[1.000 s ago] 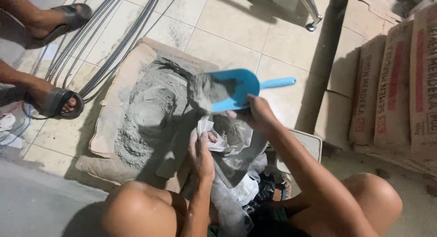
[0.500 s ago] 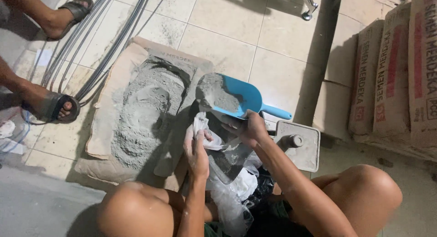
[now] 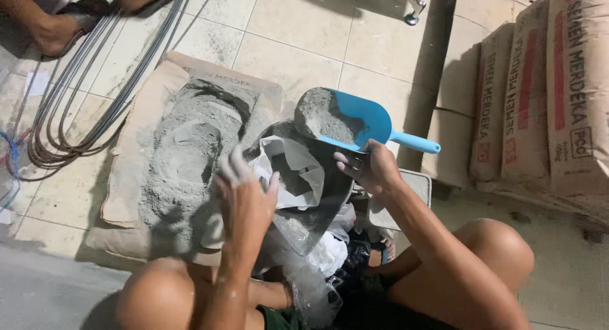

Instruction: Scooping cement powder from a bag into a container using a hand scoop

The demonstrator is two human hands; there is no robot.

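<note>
My right hand (image 3: 371,168) grips the handle of a blue plastic scoop (image 3: 365,121) heaped with grey cement powder, tilted over the mouth of a clear plastic bag (image 3: 298,178). My left hand (image 3: 244,200), dusted grey, holds the bag's rim open from the left. Some grey powder lies inside the bag. To the left lies a torn-open paper cement sack (image 3: 158,133) with a pile of loose grey powder (image 3: 184,159) hollowed out in it. My bare knees are at the bottom of the view.
Stacked paper cement sacks (image 3: 539,95) stand along the right. A bundle of grey cables (image 3: 82,95) loops over the tiled floor at left. Another person's sandalled feet (image 3: 70,19) are at the top left. A grey block (image 3: 406,190) sits behind my right forearm.
The loaded scoop has swung from above the open sack to the mouth of the plastic bag. My left hand has kept hold of the bag's rim and lifted it open.
</note>
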